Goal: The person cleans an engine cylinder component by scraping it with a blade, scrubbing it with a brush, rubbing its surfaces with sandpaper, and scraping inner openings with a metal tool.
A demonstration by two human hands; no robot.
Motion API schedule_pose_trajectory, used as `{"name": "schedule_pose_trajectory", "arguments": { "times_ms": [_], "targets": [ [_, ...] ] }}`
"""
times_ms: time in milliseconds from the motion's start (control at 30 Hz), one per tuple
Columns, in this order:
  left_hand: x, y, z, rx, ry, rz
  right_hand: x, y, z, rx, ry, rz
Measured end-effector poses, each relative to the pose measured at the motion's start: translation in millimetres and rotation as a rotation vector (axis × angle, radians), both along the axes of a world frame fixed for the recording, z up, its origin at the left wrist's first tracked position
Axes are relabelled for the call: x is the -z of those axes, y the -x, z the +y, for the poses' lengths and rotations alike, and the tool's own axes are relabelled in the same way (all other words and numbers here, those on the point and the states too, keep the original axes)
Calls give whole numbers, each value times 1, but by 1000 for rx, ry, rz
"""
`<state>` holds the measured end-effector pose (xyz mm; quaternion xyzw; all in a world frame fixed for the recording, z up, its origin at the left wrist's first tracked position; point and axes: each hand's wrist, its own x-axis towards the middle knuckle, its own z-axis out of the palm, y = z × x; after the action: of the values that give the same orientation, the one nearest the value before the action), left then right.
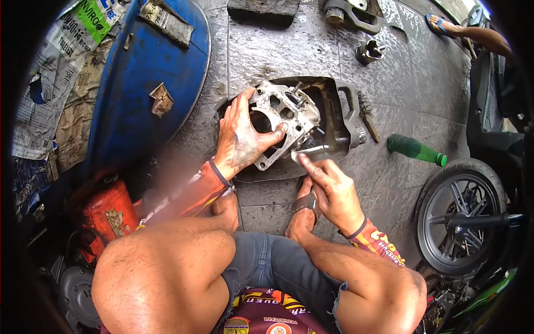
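Note:
My left hand [243, 136] grips a bare metal engine casting [303, 116], with the thumb hooked over the rim of its large round bore. Bolt holes and studs show on the casting's face. It is held tilted over a dark pan [332, 92] cut from a plastic jerrycan, whose handle and cap point right. My right hand [337, 195] is closed, its index finger stretched toward the casting's lower edge. At that fingertip is a small pale, flat-looking piece [296, 157]; its kind is unclear, and the palm's contents are hidden.
A worn brush [367, 118] and a green bottle [417, 149] lie right of the pan. Beyond it stand a small metal part [370, 52] and a dark block [263, 11]. A blue drum [150, 67] is at left, a motorcycle wheel [460, 217] at right. Another person's foot [442, 26] shows top right.

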<state>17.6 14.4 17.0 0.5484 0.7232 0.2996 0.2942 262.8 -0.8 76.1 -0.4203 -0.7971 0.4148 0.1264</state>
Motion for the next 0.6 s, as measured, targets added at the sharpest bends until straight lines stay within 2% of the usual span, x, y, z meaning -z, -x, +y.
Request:
{"name": "schedule_pose_trajectory", "arguments": {
  "times_ms": [33, 100, 133, 400, 467, 600],
  "targets": [
    [1, 0, 0, 5, -1, -2, -1, 0, -1, 5, -1, -2],
    [3, 1, 0, -13, -14, -43, -2, 1, 5, 156, -140, 52],
    [0, 0, -1, -11, -11, -44, -4, 4, 10, 234, -120, 62],
    [1, 0, 0, -17, 0, -19, -1, 4, 1, 114, -39, 19],
    [-2, -1, 1, -19, 6, -30, -5, 6, 10, 230, -91, 81],
    [-2, -1, 0, -11, -11, -21, -2, 14, 7, 193, -105, 14]
  ]
}}
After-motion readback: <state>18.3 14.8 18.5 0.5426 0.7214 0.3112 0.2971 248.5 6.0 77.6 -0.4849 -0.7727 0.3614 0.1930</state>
